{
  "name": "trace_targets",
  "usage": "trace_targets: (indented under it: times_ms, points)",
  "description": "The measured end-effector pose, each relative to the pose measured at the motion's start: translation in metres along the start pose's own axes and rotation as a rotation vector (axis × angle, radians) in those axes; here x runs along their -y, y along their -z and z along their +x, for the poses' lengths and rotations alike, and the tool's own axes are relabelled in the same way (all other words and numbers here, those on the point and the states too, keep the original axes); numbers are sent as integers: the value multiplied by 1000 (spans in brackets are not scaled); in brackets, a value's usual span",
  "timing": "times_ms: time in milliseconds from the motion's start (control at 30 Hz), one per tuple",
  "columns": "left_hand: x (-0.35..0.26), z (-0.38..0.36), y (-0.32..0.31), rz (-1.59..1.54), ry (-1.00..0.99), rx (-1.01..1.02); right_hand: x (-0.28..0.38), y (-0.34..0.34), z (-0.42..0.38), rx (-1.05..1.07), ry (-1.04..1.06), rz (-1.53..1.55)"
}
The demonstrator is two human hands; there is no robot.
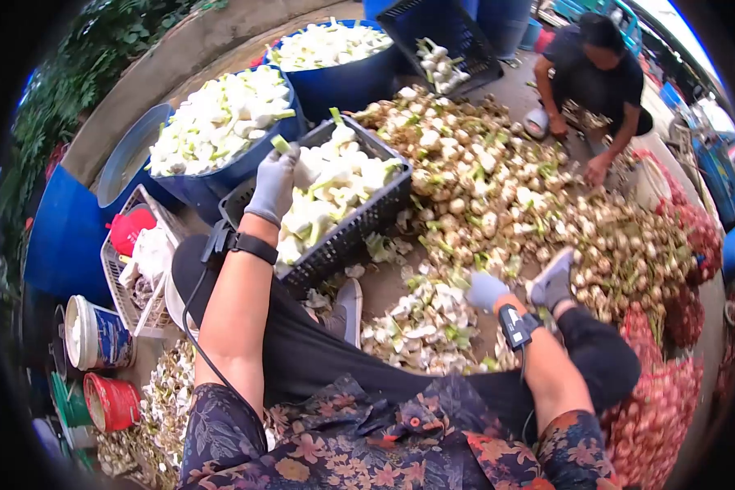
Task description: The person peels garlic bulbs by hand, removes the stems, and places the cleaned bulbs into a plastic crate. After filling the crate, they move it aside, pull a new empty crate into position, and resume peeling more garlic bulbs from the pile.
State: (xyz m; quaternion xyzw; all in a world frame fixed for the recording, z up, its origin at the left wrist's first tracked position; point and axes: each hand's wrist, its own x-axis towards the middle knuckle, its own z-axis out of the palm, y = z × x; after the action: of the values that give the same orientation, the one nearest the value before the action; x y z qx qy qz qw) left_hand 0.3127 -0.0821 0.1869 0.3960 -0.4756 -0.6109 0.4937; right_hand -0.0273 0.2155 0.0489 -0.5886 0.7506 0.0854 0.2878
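Note:
My left hand (273, 188), in a grey glove, is closed over the left side of a black plastic crate (347, 224). A cut green stem (281, 144) pokes out above its fingers, seemingly from a garlic bulb mostly hidden in the grip. Trimmed white garlic bulbs (335, 184) heap up inside the crate. Lower right, my right hand (486, 291), also gloved, is above the edge of a large pile of untrimmed garlic (498, 204); its fingers are blurred and hard to make out. Garlic peelings (429, 327) lie on the ground beside it.
Blue tubs full of white garlic (220, 122) stand behind the crate. Another person (600, 82) crouches at the far side of the pile. Red mesh sacks (657, 408) lie at right. A white basket (143, 269), a white bucket (98, 333) and a red bucket (111, 402) are at left.

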Motion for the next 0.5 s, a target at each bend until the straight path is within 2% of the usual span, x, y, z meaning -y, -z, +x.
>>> trace_targets:
  times_ms: [67, 100, 133, 200, 267, 300, 333, 367, 400, 467, 500]
  points:
    - [2, 18, 27, 437, -148, -294, -20, -27, 4, -54, -204, 242]
    - [-19, 4, 21, 357, -239, -305, -52, -94, 29, -320, -320, 372]
    - [-33, -2, 18, 257, -282, -366, -56, -124, 39, -352, -386, 504]
    - [-36, -14, 21, 51, -183, -322, -53, -169, 66, 152, -86, 183]
    - [-25, -28, -15, 62, -135, -343, 27, -120, 40, -72, -334, 376]
    - [-6, -29, -29, 45, -118, -266, 50, -110, 43, 65, -154, 337]
    - [0, -39, -58, 15, -65, -221, 68, -119, 49, 122, -78, 380]
    - [19, -47, -73, 70, -34, -101, 91, -111, 47, 341, 121, 385]
    - [33, -53, -85, 124, -17, 12, 117, -92, 29, 430, 334, 486]
    - [54, -69, -115, 321, 140, 183, 160, -108, 1, 420, 435, 681]
    - [62, -78, -125, 311, 275, 247, 152, -106, 2, 490, 388, 699]
